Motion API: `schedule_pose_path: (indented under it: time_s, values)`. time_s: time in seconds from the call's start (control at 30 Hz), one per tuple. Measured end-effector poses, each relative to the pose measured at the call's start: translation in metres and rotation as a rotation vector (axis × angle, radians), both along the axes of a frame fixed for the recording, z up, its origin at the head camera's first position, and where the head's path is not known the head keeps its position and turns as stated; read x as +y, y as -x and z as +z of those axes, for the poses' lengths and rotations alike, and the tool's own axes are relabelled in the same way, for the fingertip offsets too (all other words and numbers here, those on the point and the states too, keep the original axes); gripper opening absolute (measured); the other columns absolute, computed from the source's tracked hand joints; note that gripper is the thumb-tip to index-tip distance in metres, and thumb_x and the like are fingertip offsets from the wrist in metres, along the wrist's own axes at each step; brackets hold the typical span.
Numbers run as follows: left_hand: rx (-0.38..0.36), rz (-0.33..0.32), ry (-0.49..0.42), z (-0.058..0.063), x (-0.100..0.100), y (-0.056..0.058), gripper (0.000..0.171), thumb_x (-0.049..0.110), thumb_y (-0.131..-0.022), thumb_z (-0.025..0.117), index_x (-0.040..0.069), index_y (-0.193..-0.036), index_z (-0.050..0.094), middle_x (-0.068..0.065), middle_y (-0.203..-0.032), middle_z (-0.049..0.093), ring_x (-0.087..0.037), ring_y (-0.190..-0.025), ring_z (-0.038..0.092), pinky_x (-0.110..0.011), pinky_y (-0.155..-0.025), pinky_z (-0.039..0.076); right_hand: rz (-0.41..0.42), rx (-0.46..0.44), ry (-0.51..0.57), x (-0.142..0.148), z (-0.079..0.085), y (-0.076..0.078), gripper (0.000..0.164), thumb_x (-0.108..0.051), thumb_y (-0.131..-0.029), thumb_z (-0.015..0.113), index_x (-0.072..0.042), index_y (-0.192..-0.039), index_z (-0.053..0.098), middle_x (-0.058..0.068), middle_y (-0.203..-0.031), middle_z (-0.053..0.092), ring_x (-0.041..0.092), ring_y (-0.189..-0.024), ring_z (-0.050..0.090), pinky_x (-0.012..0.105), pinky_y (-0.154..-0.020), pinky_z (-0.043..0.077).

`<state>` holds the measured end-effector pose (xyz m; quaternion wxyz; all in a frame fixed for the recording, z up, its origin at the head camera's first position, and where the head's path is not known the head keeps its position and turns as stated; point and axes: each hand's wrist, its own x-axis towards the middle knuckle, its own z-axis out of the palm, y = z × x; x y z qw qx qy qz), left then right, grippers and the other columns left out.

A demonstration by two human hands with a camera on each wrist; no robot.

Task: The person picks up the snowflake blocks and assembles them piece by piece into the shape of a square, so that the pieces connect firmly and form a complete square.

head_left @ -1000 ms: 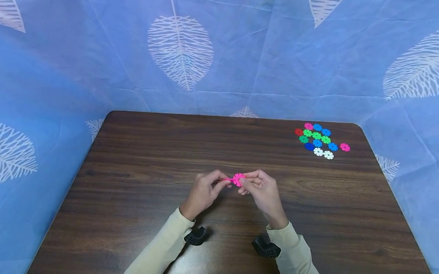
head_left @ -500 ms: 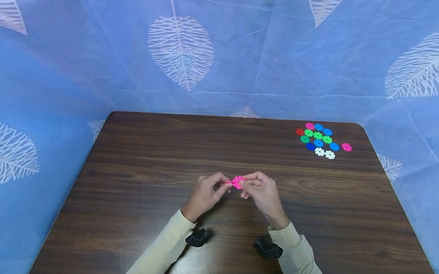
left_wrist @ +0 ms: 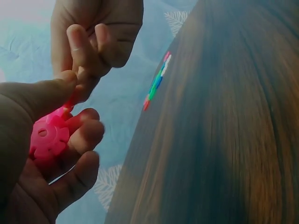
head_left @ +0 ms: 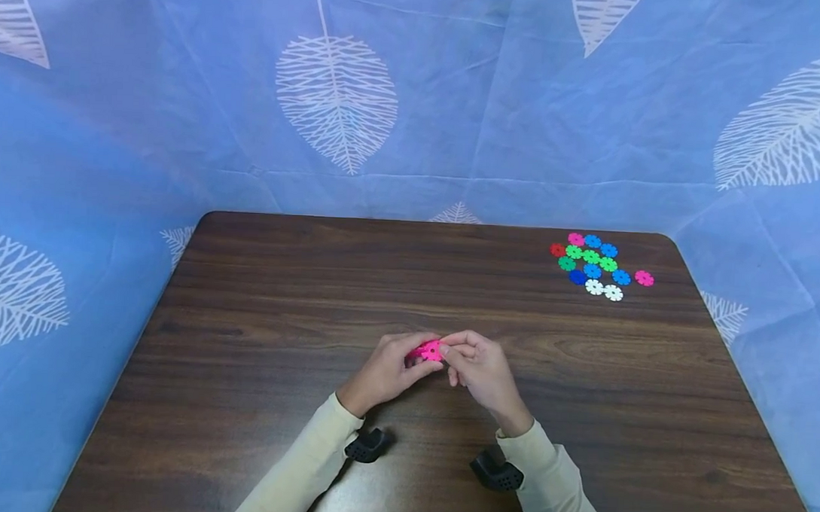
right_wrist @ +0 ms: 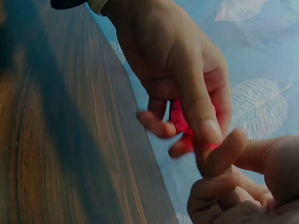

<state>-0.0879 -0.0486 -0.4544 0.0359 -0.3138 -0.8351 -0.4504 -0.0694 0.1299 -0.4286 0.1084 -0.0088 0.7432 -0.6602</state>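
Note:
Two pink notched snowflake discs [head_left: 431, 351], seemingly joined at an angle, are held between my hands above the table. My left hand [head_left: 387, 370] has its thumb and fingers curled round them. In the left wrist view one pink disc [left_wrist: 49, 137] faces the camera, lying against the left fingers. My right hand [head_left: 485, 373] pinches the right edge of the pink pieces with thumb and index finger. In the right wrist view the left thumb covers much of the pink [right_wrist: 179, 117], and the exact joint between the discs is hidden.
A cluster of flat snowflake discs [head_left: 591, 256] in green, blue, white, red and pink lies at the table's far right. One pink disc [head_left: 644, 278] sits a little apart from it. The dark wooden table [head_left: 280, 281] meets a blue leaf-patterned cloth [head_left: 442, 99] behind.
My left hand has slid right, bringing its thumb and fingers further round the pink discs. The discs have shifted slightly left and nearer, and my right hand has come down with them.

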Motion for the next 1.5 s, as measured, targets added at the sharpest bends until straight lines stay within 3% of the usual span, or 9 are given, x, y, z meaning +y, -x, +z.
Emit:
schedule_pose_path:
  time_s: [0.13, 0.3, 0.43, 0.6, 0.73, 0.9, 1.07, 1.23, 1.5]
  values:
    - [0.003, 0.014, 0.013, -0.002, -0.006, 0.004, 0.034, 0.021, -0.087, 0.069, 0.003, -0.115, 0.061, -0.005, -0.096, 0.069, -0.007, -0.072, 0.053, -0.016, -0.062, 0.047, 0.031, 0.016, -0.075, 0.008, 0.000, 0.002, 0.027, -0.013, -0.095, 0.058, 0.009, -0.110, 0.058, 0.018, -0.084, 0.068, 0.008, -0.053, 0.055, 0.022, -0.047, 0.045]
    - [-0.023, 0.068, 0.045, -0.003, -0.017, 0.008, 0.033, 0.021, -0.089, 0.067, 0.004, -0.116, 0.059, -0.003, -0.095, 0.066, -0.009, -0.076, 0.054, -0.022, -0.067, 0.049, 0.021, 0.011, -0.207, 0.034, -0.005, 0.005, 0.029, -0.018, -0.096, 0.056, 0.006, -0.113, 0.057, 0.022, -0.094, 0.069, 0.015, -0.059, 0.059, 0.026, -0.051, 0.049]
    - [-0.067, 0.081, 0.063, -0.003, -0.023, 0.009, 0.033, 0.022, -0.091, 0.065, 0.005, -0.118, 0.058, -0.002, -0.097, 0.064, -0.009, -0.079, 0.054, -0.022, -0.069, 0.050, -0.047, -0.005, -0.364, 0.072, -0.006, 0.012, 0.029, -0.022, -0.095, 0.058, 0.003, -0.108, 0.059, 0.021, -0.093, 0.068, 0.013, -0.063, 0.061, 0.028, -0.055, 0.052]
    - [-0.059, 0.103, 0.052, -0.004, -0.027, 0.007, 0.031, 0.020, -0.090, 0.066, 0.006, -0.116, 0.058, -0.001, -0.090, 0.062, -0.009, -0.074, 0.051, -0.020, -0.065, 0.046, -0.153, -0.022, -0.639, 0.124, -0.005, 0.033, 0.045, -0.040, -0.094, 0.056, 0.002, -0.109, 0.060, 0.017, -0.092, 0.070, 0.009, -0.069, 0.062, 0.025, -0.059, 0.048]
    - [-0.058, 0.097, 0.055, -0.005, -0.027, 0.007, 0.032, 0.021, -0.090, 0.066, 0.006, -0.116, 0.058, 0.000, -0.089, 0.061, -0.008, -0.073, 0.049, -0.018, -0.063, 0.044, -0.280, -0.061, -0.783, 0.164, -0.015, 0.051, 0.051, -0.046, -0.094, 0.053, 0.003, -0.108, 0.061, 0.017, -0.090, 0.070, 0.020, -0.078, 0.062, 0.033, -0.065, 0.044]
    - [-0.109, 0.077, 0.064, -0.007, -0.028, 0.006, 0.035, 0.025, -0.091, 0.064, 0.005, -0.119, 0.057, 0.000, -0.092, 0.063, -0.007, -0.075, 0.051, -0.018, -0.065, 0.046, -0.464, -0.147, -0.801, 0.202, -0.035, 0.071, 0.057, -0.046, -0.092, 0.054, 0.008, -0.110, 0.058, 0.028, -0.110, 0.061, 0.045, -0.109, 0.047, 0.055, -0.089, 0.039]
    - [-0.114, 0.097, 0.059, -0.011, -0.032, 0.007, 0.032, 0.025, -0.092, 0.063, 0.006, -0.117, 0.058, -0.001, -0.092, 0.064, -0.007, -0.076, 0.052, -0.019, -0.067, 0.047, -0.598, -0.200, -0.779, 0.226, -0.044, 0.096, 0.061, -0.042, -0.092, 0.053, 0.011, -0.123, 0.051, 0.033, -0.130, 0.047, 0.049, -0.124, 0.033, 0.058, -0.101, 0.033]
    - [-0.098, 0.116, 0.058, -0.015, -0.035, 0.008, 0.031, 0.024, -0.092, 0.063, 0.007, -0.116, 0.058, 0.000, -0.089, 0.063, -0.007, -0.072, 0.049, -0.019, -0.064, 0.044, -0.604, -0.283, -0.787, 0.240, -0.044, 0.113, 0.067, -0.046, -0.092, 0.050, 0.005, -0.135, 0.045, 0.030, -0.140, 0.040, 0.048, -0.130, 0.029, 0.057, -0.107, 0.029]
    - [-0.132, 0.139, 0.076, -0.017, -0.039, 0.008, 0.032, 0.025, -0.091, 0.064, 0.007, -0.118, 0.057, 0.000, -0.090, 0.062, -0.008, -0.072, 0.048, -0.018, -0.062, 0.042, -0.598, -0.316, -0.792, 0.242, -0.043, 0.121, 0.070, -0.048, -0.088, 0.056, 0.004, -0.134, 0.046, 0.028, -0.141, 0.040, 0.048, -0.130, 0.030, 0.057, -0.108, 0.026]
